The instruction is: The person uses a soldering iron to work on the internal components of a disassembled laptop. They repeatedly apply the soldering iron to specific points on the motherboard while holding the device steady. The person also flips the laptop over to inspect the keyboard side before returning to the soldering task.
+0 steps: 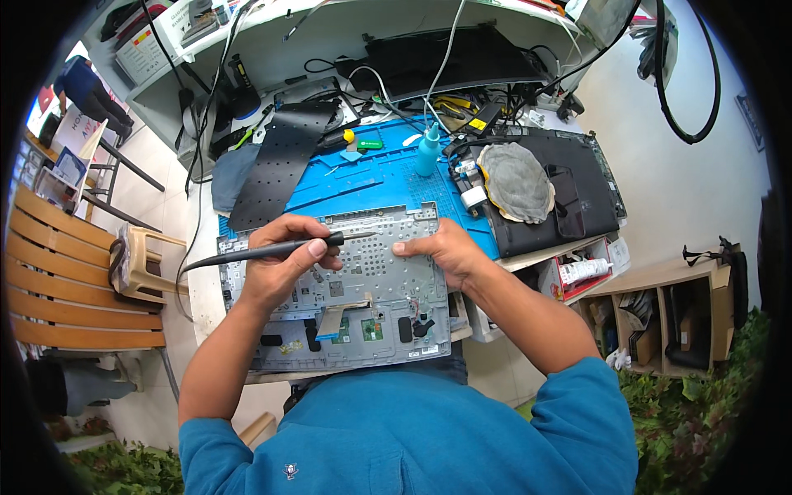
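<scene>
Well, head view only. Left hand (285,260) is wrapped around a black pen-shaped tool (272,249), thumb and fingers clamped on its shaft; tip points right, over the grey laptop shell (346,289). The tool's cord runs off left past the bench edge, and its end is out of sight. Can't tell whether the tip touches the metal; too small.

Right hand (441,247) lies on the shell's upper right part, fingers together and pressed flat on it, gripping nothing. The two hands are apart, the tool tip between them.

The shell sits inside-up at the near edge of the bench, partly on a blue work mat (371,177). Its near edge is partly covered by the person's blue shirt (412,429). Small boards and a flat ribbon show in its lower half, details hard to make out.

Behind, on the mat: a black perforated sheet (280,161) lying at a slant, a light blue bottle (426,150) upright, a few small coloured bits too tiny to name. To the right a black laptop base (569,194) with a grey cloth pad (516,181) on top; its far corner is cut by cables. At the back a dark monitor (462,58), half hidden by wires.

Left of the bench: a wooden slat bench (66,280) and a plastic stool (140,264). Right, a low wooden shelf (668,318), contents dim. Picture rim is black, corners lost.
</scene>
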Tool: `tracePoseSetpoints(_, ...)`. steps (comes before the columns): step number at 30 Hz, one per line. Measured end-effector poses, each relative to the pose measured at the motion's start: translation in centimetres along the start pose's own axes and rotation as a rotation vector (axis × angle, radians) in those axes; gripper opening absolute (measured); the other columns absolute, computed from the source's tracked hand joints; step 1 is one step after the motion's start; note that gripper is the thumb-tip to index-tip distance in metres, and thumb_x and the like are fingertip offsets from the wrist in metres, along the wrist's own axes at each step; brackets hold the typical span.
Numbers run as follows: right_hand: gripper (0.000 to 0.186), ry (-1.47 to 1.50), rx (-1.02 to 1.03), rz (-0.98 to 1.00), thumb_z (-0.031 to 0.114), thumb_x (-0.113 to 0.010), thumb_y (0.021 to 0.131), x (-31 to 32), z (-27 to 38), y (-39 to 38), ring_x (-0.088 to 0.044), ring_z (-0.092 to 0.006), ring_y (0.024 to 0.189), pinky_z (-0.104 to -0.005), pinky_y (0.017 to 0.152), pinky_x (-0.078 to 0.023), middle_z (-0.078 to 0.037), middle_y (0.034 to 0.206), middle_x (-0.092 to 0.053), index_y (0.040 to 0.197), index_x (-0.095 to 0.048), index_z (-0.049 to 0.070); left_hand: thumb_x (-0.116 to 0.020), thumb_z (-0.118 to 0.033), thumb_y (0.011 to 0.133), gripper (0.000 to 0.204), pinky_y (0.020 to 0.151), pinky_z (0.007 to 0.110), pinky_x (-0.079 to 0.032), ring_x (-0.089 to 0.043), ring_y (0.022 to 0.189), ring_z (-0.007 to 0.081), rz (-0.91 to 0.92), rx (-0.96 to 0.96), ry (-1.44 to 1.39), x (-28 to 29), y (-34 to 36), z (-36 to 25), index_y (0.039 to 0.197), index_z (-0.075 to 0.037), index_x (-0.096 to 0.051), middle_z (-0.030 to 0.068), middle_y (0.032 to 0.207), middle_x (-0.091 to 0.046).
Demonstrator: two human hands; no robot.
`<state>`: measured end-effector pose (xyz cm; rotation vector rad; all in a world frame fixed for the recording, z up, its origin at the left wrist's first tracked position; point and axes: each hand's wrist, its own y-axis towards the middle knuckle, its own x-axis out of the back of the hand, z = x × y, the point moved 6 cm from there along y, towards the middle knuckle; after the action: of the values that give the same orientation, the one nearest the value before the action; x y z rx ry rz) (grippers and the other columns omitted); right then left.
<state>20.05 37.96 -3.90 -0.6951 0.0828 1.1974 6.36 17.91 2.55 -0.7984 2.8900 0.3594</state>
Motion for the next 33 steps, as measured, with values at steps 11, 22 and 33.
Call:
tracePoseSetpoints(11, 0.04, -0.002, 0.066, 0.019, -0.001, -0.078, 0.081, 0.2, -0.8, -1.2, -0.075, -0.0254, 0.095, -0.0401, 0.09, -0.061, -0.019, 0.111, -0.076, 0.12, -0.069, -0.007, -0.082, -0.004, 0.078, 0.016, 0.063, 0.023, -0.054, -0.068, 0.07, 0.0091, 0.057, -0.211, 0.633, -4.1, 0.2, -0.2, 0.088, -0.002, -0.069, 0.0064, 0.083, -0.073)
tracePoseSetpoints(22, 0.043, -0.005, 0.03, 0.025, -0.001, -0.079, 0.08, 0.1, -0.6, -1.3, -0.075, -0.0255, 0.096, -0.0408, 0.09, -0.061, -0.018, 0.113, -0.076, 0.121, -0.069, -0.006, -0.08, 0.001, 0.07, 0.019, 0.062, 0.03, -0.056, -0.071, 0.07, 0.0201, 0.105, -0.385, 0.7, -4.5, -0.1, 0.1, 0.084, -0.003, -0.067, 0.0112, 0.082, -0.071)
tracePoseSetpoints(33, 0.043, -0.006, 0.024, 0.019, -0.002, -0.079, 0.08, 0.4, -0.8, -1.1, -0.076, -0.0261, 0.095, -0.0409, 0.087, -0.063, -0.019, 0.112, -0.076, 0.122, -0.068, -0.006, -0.079, 0.0, 0.07, 0.018, 0.062, 0.029, -0.056, -0.071, 0.07, 0.0186, 0.094, -0.402, 0.692, -4.7, -0.3, 0.3, 0.086, -0.002, -0.07, 0.0105, 0.083, -0.071)
